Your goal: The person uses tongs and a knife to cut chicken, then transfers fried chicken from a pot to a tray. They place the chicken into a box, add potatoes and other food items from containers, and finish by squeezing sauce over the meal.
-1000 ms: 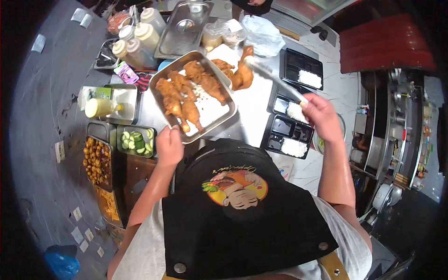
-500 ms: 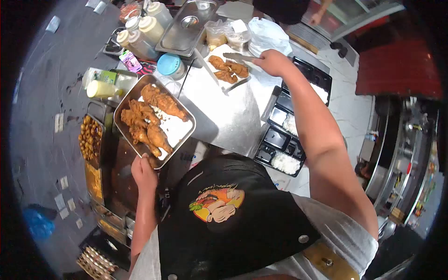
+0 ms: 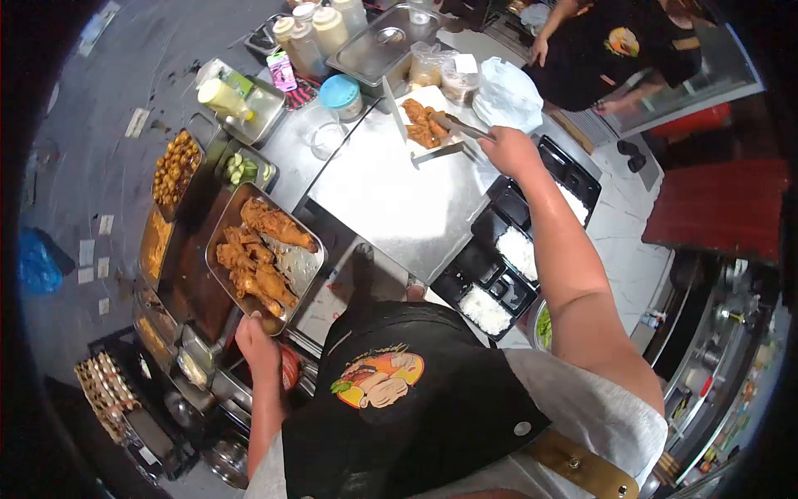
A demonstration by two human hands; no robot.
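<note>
My left hand (image 3: 259,337) grips the near corner of a metal tray (image 3: 306,263) with several pieces of fried chicken (image 3: 278,224) in it. Held out over the worktop, my right hand (image 3: 511,152) is closed around metal tongs (image 3: 467,127). The tongs' tips are at the fried chicken (image 3: 421,121) inside a small white open box (image 3: 439,154). Below my right forearm, black compartment trays (image 3: 459,276) stand in a row, with white rice (image 3: 485,309) in them.
Squeeze bottles (image 3: 330,29), a blue-lidded tub (image 3: 342,93) and a plastic bag (image 3: 507,93) stand along the back of the steel worktop (image 3: 366,191). At left are pans of small brown balls (image 3: 176,169) and sliced cucumber (image 3: 241,169). Another person (image 3: 611,50) stands at the top right.
The tongs have come down from above the box's far side to the chicken in it. The tray has dropped lower in view as the camera view shifted. The other person shows more fully.
</note>
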